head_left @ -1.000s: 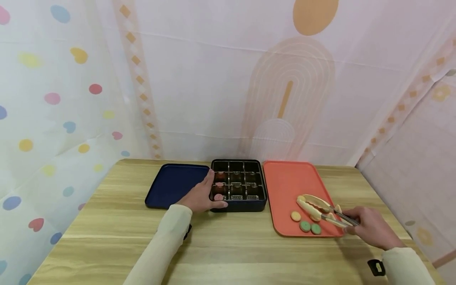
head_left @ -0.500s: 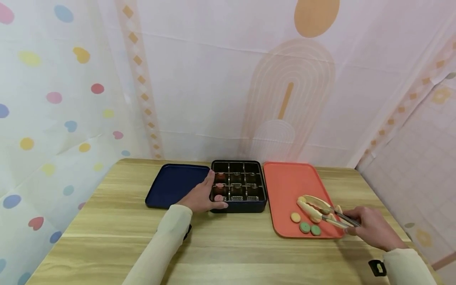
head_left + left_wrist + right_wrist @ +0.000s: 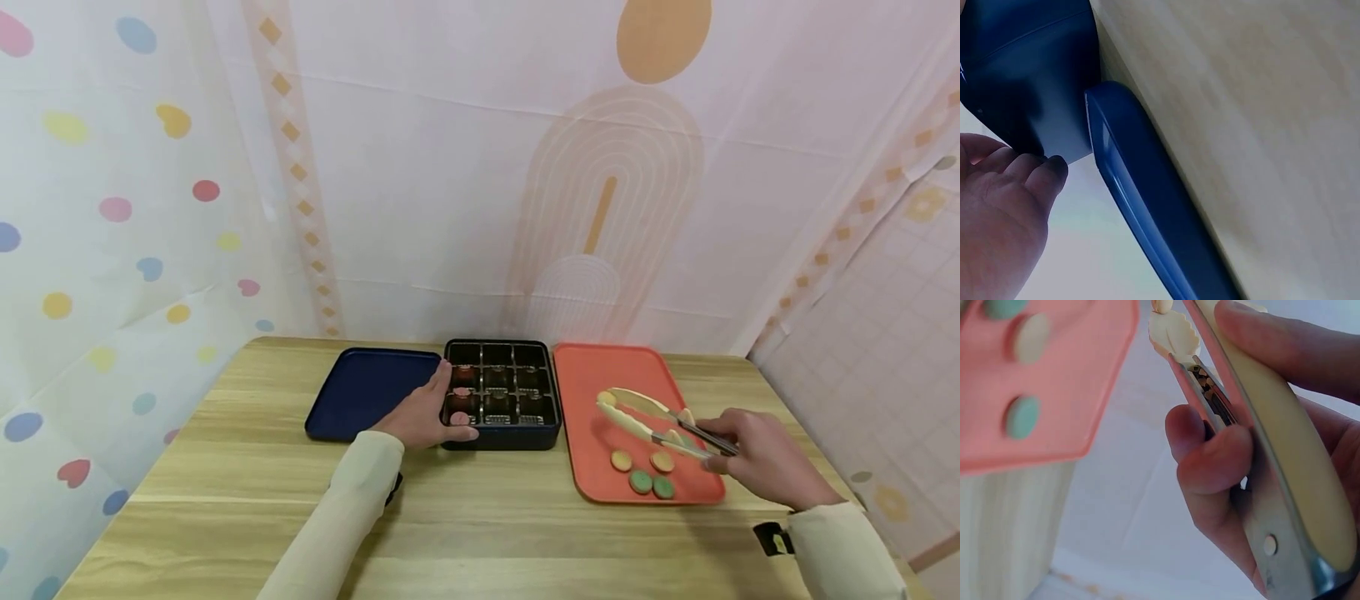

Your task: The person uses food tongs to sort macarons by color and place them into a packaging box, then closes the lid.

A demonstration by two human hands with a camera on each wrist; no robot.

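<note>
My right hand [image 3: 768,458] grips tongs [image 3: 628,422] with cream scalloped tips and metal arms, over the coral tray [image 3: 615,367]. A yellow macaron [image 3: 607,399] is between the tips; in the right wrist view this macaron [image 3: 1162,305] shows at the top edge. Two yellow macarons [image 3: 621,461] and two green macarons [image 3: 641,481] lie on the tray's near part. My left hand [image 3: 422,417] rests on the left near corner of a dark box [image 3: 517,437], fingers along its side, thumb along its front. Pink macarons [image 3: 460,417] sit in the box's left column.
Left of the box lies a dark blue lid [image 3: 367,392], partly behind my left hand. The box has a clear divided insert [image 3: 497,395]. A wooden table [image 3: 480,533] bears everything, with a patterned cloth [image 3: 420,208] hanging behind it.
My right hand has moved left and away from me, carrying the tongs and yellow macaron up over the tray. Another yellow macaron, mostly hidden behind the tongs before, now shows. My left hand stays put.
</note>
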